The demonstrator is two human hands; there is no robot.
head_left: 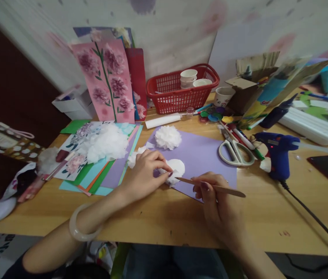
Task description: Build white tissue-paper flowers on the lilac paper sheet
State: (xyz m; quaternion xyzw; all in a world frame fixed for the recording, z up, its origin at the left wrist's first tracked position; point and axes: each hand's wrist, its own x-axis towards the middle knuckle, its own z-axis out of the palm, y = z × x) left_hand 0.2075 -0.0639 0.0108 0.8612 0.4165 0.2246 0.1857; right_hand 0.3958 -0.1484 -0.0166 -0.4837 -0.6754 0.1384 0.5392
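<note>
My left hand [148, 170] pinches a small piece of white tissue paper at the lower edge of a white round disc [179, 165]. My right hand [217, 197] grips a flat wooden stick [227, 190], and its pointed tip touches or nearly touches the tissue on the disc. Under the disc lies a sheet of purple paper [201, 149]. A finished-looking white paper flower [168, 137] rests on this sheet, just above the disc. Loose white tissue [136, 155] shows behind my left hand. A larger heap of white tissue [108, 143] sits farther left, on coloured papers.
Scissors [235, 153] and a blue glue gun [278, 151] with a lit red light lie to the right; its black cord [311, 213] trails over the table edge. A red basket [178, 95] with paper cups and a pink flower picture [104, 83] stand at the back.
</note>
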